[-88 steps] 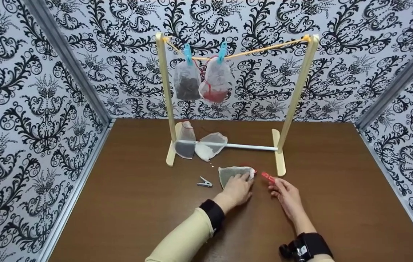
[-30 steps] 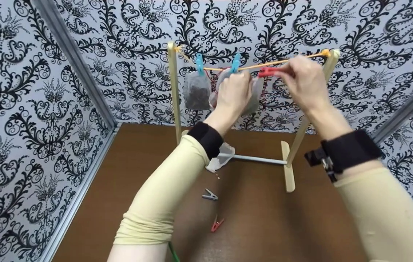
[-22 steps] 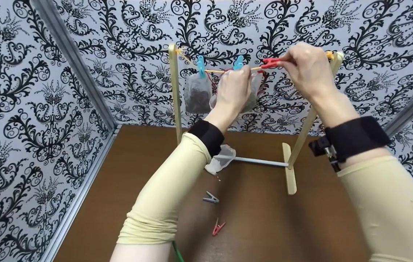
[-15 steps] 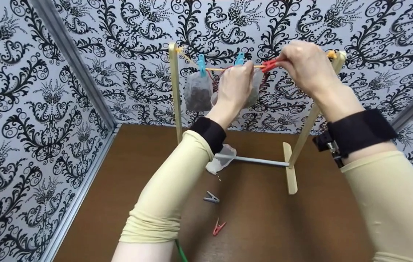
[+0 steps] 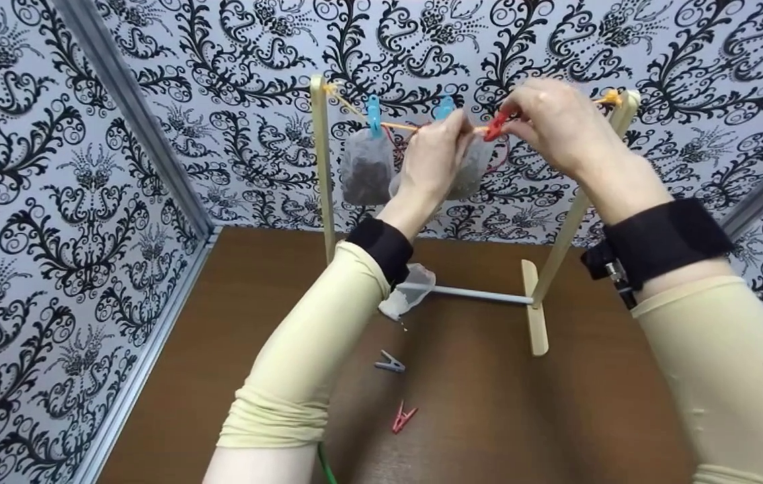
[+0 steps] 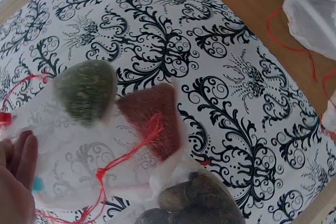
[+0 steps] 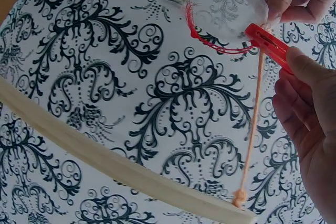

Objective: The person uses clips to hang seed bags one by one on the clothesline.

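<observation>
line point(image 5: 400, 126) on wooden rack point(image 5: 320, 168), head view: left hand point(image 5: 431, 151) pinches top of green-filled bag point(image 5: 472, 171) up against it; right hand point(image 5: 556, 128) grips red peg point(image 5: 495, 126) at bag's corner. dark-filled bag point(image 5: 366, 171) hangs from one of two blue pegs point(image 5: 374, 116), looks done. green one seems mid-pegging. left over by the look of it: white-filled bag point(image 5: 403, 302) toward back edge of table point(image 5: 489, 403), few spilled grains point(image 5: 405, 328) by it; grey peg point(image 5: 390, 362) and loose red peg point(image 5: 404, 418) further from back edge, about midway between left and right edges. left sleeve point(image 5: 307, 343) blocks table by rack's left foot, can't tell what's under.

left wrist view: left fingers close on the mesh. red-filled bag point(image 6: 152, 116) just beside green one, seemingly up and pegged too; its string point(image 6: 100, 173) dangles, could snag.

right wrist view: red peg's tip at line and bag mouth, can't tell if it bites both. green bag's red string point(image 7: 195, 34) runs to the tip, may get caught.
</observation>
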The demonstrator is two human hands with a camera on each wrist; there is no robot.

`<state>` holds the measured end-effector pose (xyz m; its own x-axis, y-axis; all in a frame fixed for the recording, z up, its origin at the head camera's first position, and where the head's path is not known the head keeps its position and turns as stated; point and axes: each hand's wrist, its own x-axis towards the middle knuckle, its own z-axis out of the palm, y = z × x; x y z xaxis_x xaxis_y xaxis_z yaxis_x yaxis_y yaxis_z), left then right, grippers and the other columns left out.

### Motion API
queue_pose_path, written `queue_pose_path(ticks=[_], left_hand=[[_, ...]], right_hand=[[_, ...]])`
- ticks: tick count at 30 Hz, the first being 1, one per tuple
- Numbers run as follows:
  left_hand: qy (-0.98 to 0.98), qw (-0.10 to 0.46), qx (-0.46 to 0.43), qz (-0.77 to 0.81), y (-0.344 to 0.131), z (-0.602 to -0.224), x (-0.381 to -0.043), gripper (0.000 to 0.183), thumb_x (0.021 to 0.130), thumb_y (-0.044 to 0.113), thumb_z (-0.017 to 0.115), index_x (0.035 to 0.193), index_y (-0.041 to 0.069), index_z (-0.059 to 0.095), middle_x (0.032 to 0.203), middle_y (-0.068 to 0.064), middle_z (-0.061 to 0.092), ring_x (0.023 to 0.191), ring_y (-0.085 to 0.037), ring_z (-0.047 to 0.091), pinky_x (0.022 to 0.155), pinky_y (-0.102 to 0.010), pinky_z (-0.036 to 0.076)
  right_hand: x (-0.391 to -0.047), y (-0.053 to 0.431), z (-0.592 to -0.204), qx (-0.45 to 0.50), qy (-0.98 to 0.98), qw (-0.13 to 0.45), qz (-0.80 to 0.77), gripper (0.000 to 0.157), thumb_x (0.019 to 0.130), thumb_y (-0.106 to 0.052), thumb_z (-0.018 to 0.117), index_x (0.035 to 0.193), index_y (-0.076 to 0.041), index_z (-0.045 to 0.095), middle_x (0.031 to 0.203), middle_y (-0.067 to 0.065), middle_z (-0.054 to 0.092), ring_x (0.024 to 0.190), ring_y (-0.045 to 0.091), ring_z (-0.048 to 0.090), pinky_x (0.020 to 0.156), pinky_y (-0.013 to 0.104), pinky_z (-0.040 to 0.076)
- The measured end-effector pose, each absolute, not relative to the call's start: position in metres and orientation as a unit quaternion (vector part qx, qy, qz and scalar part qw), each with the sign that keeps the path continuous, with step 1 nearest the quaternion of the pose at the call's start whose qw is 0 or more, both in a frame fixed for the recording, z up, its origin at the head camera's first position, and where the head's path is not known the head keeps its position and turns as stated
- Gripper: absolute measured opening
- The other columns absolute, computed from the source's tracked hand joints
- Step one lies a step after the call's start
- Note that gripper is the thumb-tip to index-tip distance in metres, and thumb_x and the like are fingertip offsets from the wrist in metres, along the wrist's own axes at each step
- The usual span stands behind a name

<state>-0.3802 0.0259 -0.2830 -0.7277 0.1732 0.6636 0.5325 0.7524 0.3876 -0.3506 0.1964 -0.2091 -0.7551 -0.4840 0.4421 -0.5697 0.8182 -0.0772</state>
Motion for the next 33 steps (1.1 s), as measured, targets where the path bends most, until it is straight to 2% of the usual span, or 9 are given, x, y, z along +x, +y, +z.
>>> queue_pose_path(ticks=[4, 8, 15, 18, 22, 25, 28, 31, 33], left_hand=[[-0.89, 0.316, -0.208, -0.255, 0.024, -0.288, -0.375, 0.019, 0.099, 0.029, 0.06, 0.101, 0.011, 0.067, 0.098, -0.001, 0.078, 0.086, -0.019, 0.074, 0.076, -0.027, 0.059], [-0.894, 0.317, -0.217, -0.229, 0.022, -0.293, -0.369, 0.013, 0.1, 0.02, 0.059, 0.104, 0.011, 0.067, 0.101, -0.001, 0.078, 0.088, -0.02, 0.074, 0.081, -0.028, 0.059], [-0.887, 0.288, -0.297, -0.208, 0.016, -0.31, -0.353, 0.013, 0.101, 0.014, 0.054, 0.107, 0.008, 0.064, 0.099, -0.006, 0.076, 0.082, -0.021, 0.074, 0.07, -0.028, 0.06], [-0.881, 0.271, -0.338, -0.191, 0.01, -0.324, -0.344, 0.012, 0.1, 0.012, 0.055, 0.106, 0.007, 0.064, 0.095, -0.007, 0.075, 0.081, -0.022, 0.072, 0.07, -0.03, 0.06], [-0.879, 0.228, -0.385, -0.165, -0.002, -0.35, -0.333, 0.008, 0.099, 0.013, 0.058, 0.101, 0.008, 0.063, 0.093, -0.006, 0.074, 0.082, -0.022, 0.071, 0.073, -0.031, 0.06], [-0.887, 0.179, -0.4, -0.146, -0.012, -0.374, -0.325, 0.007, 0.098, 0.016, 0.059, 0.098, 0.009, 0.062, 0.092, -0.005, 0.073, 0.083, -0.022, 0.071, 0.073, -0.034, 0.06], [-0.903, 0.135, -0.39, -0.117, -0.023, -0.401, -0.319, 0.009, 0.096, 0.019, 0.062, 0.099, 0.011, 0.064, 0.094, -0.004, 0.073, 0.086, -0.024, 0.072, 0.074, -0.037, 0.06], [-0.919, 0.089, -0.37, -0.105, -0.034, -0.429, -0.314, 0.012, 0.092, 0.017, 0.067, 0.102, 0.01, 0.067, 0.106, -0.006, 0.073, 0.093, -0.026, 0.072, 0.079, -0.039, 0.061], [-0.933, 0.044, -0.346, -0.089, -0.04, -0.449, -0.31, 0.015, 0.09, 0.016, 0.069, 0.103, 0.009, 0.068, 0.112, -0.009, 0.072, 0.1, -0.028, 0.07, 0.085, -0.04, 0.06]], right_hand=[[-0.354, 0.199, -0.225, 0.289, -0.923, 0.226, 0.114, 0.024, 0.09, -0.006, 0.07, 0.113, 0.001, 0.065, 0.113, 0.021, 0.067, 0.107, 0.038, 0.06, 0.098, 0.051, 0.05], [-0.357, 0.201, -0.245, 0.31, -0.903, 0.27, 0.12, 0.034, 0.088, -0.006, 0.072, 0.12, 0.001, 0.064, 0.119, 0.021, 0.067, 0.112, 0.038, 0.058, 0.101, 0.051, 0.048], [-0.356, 0.203, -0.281, 0.322, -0.869, 0.365, 0.087, 0.047, 0.09, -0.009, 0.07, 0.135, -0.004, 0.058, 0.135, 0.021, 0.059, 0.124, 0.041, 0.051, 0.108, 0.056, 0.04], [-0.351, 0.201, -0.297, 0.317, -0.851, 0.405, 0.107, 0.049, 0.088, -0.006, 0.07, 0.135, -0.004, 0.057, 0.136, 0.021, 0.057, 0.125, 0.041, 0.049, 0.109, 0.055, 0.038], [-0.342, 0.197, -0.326, 0.314, -0.824, 0.443, 0.161, 0.042, 0.084, 0.003, 0.067, 0.125, 0.0, 0.06, 0.127, 0.022, 0.06, 0.118, 0.04, 0.051, 0.106, 0.052, 0.04], [-0.337, 0.195, -0.356, 0.313, -0.818, 0.444, 0.188, 0.037, 0.082, 0.007, 0.064, 0.119, 0.002, 0.061, 0.12, 0.023, 0.062, 0.114, 0.04, 0.053, 0.105, 0.052, 0.042], [-0.33, 0.194, -0.392, 0.311, -0.829, 0.415, 0.211, 0.037, 0.08, 0.008, 0.064, 0.117, 0.003, 0.061, 0.116, 0.024, 0.063, 0.111, 0.04, 0.055, 0.102, 0.052, 0.044], [-0.322, 0.191, -0.433, 0.313, -0.841, 0.369, 0.241, 0.033, 0.081, 0.007, 0.063, 0.114, 0.004, 0.063, 0.112, 0.023, 0.065, 0.107, 0.04, 0.057, 0.1, 0.053, 0.046], [-0.309, 0.184, -0.461, 0.307, -0.862, 0.298, 0.272, 0.029, 0.083, 0.004, 0.064, 0.113, 0.003, 0.064, 0.11, 0.022, 0.066, 0.106, 0.039, 0.058, 0.098, 0.052, 0.047]])
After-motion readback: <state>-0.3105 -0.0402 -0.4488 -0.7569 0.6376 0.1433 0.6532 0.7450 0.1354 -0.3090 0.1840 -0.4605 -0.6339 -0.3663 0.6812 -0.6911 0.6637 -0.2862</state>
